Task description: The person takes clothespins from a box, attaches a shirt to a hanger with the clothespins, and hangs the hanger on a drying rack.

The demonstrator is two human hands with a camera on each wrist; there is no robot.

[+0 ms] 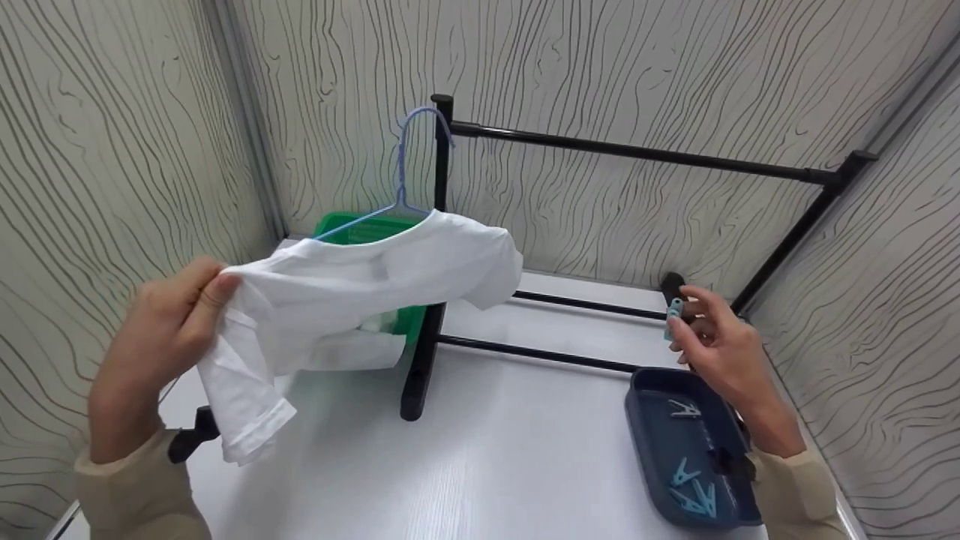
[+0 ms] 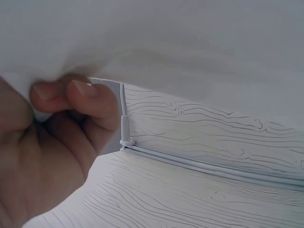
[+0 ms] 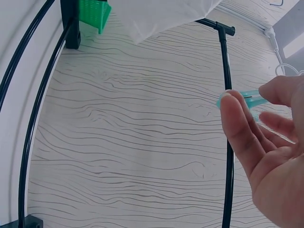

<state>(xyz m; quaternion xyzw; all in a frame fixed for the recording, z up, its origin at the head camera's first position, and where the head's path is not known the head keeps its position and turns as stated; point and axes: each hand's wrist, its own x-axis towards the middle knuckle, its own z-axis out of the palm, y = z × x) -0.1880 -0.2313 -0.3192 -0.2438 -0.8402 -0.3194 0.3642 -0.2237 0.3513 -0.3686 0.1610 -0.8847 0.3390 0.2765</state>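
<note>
A white T-shirt [image 1: 360, 277] hangs spread on a blue wire hanger [image 1: 403, 172], whose hook rises near the rack's left post. My left hand [image 1: 169, 322] grips the shirt and hanger end at the left shoulder; the left wrist view shows curled fingers [image 2: 85, 97] under the white cloth. One sleeve drops below that hand. On the right, my right hand [image 1: 720, 337] pinches a teal clothespin [image 1: 673, 319] between thumb and fingers, above a dark blue tray [image 1: 645, 442]. The right wrist view also shows the clothespin [image 3: 254, 99] in the fingertips.
A black clothes rack [image 1: 630, 150] stands on the white table [image 1: 487, 450], its top bar running left to right. Behind the shirt sits a green basket [image 1: 334, 223] with white cloth. Several clothespins [image 1: 694, 495] lie in the tray. Wood-patterned walls enclose the table.
</note>
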